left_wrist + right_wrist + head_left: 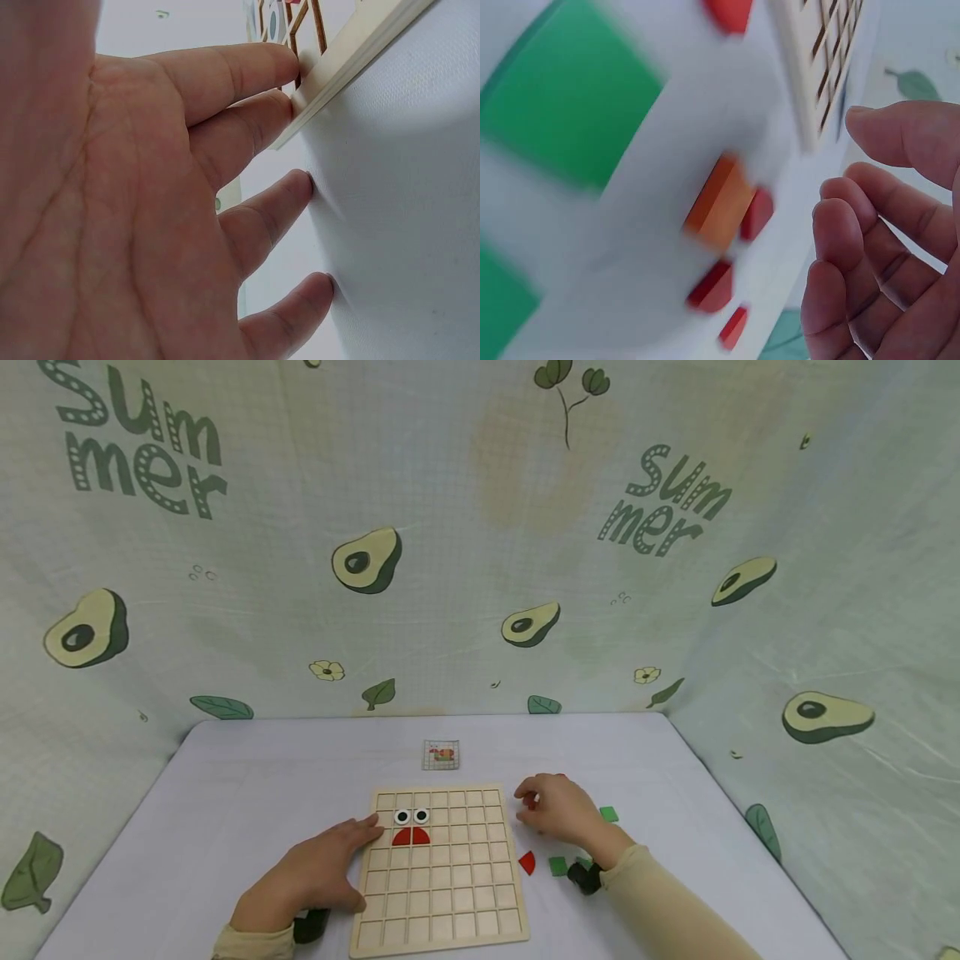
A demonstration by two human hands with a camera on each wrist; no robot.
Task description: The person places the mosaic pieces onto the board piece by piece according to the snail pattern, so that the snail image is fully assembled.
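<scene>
A wooden grid board (442, 902) lies flat on the table. Two round eye pieces (402, 817) sit in its upper left cells, with two red quarter-round pieces (402, 837) just below. My left hand (322, 864) rests at the board's left edge, fingers spread; in the left wrist view, two fingertips (281, 64) touch the rim. To the right of the board, my right hand (558, 810) hovers low over small pieces, its fingers loosely bent. Nothing shows between thumb and fingers in the right wrist view, where an orange piece (724, 199) and several red pieces (714, 286) lie beyond.
Green square pieces (558, 866) and a red quarter-round piece (527, 862) lie right of the board. A small picture card (441, 755) is behind it. Patterned cloth (450, 568) hangs around the white table (247, 793).
</scene>
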